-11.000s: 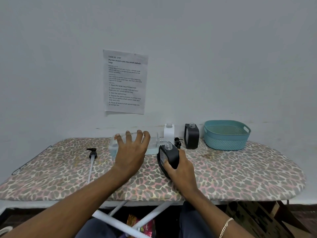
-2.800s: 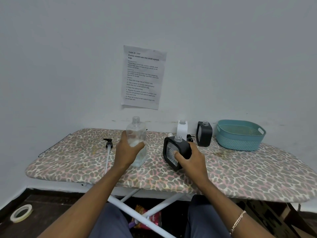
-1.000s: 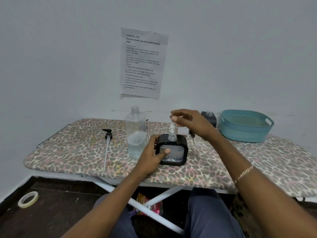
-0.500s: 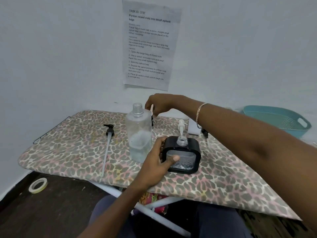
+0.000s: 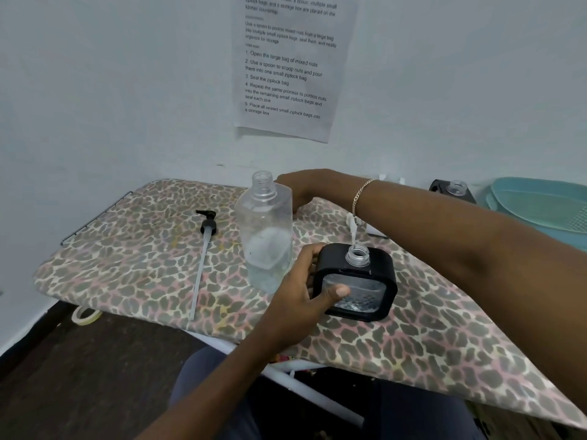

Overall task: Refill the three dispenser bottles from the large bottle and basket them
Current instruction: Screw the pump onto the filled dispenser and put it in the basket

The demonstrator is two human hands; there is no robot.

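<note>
left hand [image 5: 295,296]: grips black dispenser bottle [image 5: 381,268] by its left side, thumb on clear front | right hand [image 5: 300,188]: behind large bottle [image 5: 266,236], fingers hidden, grip cannot be told | large bottle: upright, uncapped, between the hands, just beside left fingers | pump [image 5: 206,236]: flat, left of both hands

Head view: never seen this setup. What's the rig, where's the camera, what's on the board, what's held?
No machine: a person wears one camera on the head, looking down at two bare hands. The left grip holds an uncapped black dispenser bottle standing on the leopard-print board. The right grip reaches behind the open large bottle; whether it holds anything is hidden. Also there: a loose pump, another black dispenser, a teal basket.
</note>
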